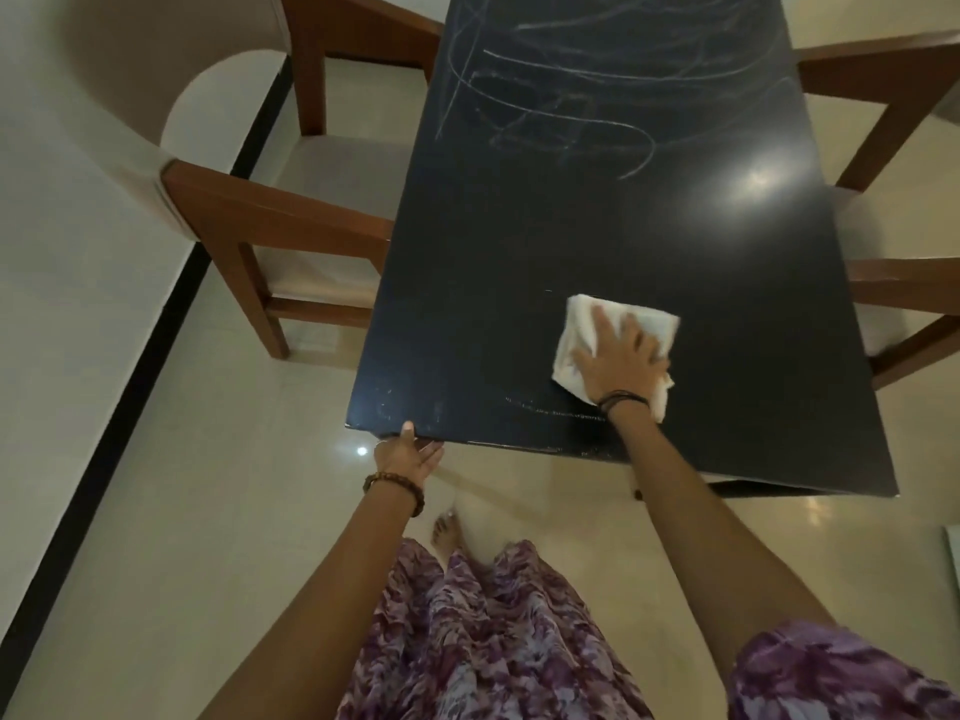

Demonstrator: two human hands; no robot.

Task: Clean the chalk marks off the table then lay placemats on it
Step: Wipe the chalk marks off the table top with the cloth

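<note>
Right hand [618,350] flat on cloth [613,345], left hand [410,454] gripping desk [571,226] edge; wipe firmly toward chalk marks [561,90] beyond cloth.

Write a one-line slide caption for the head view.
Right hand presses a white cloth on the black table; left hand holds its near edge; chalk marks remain at the far end.
</note>
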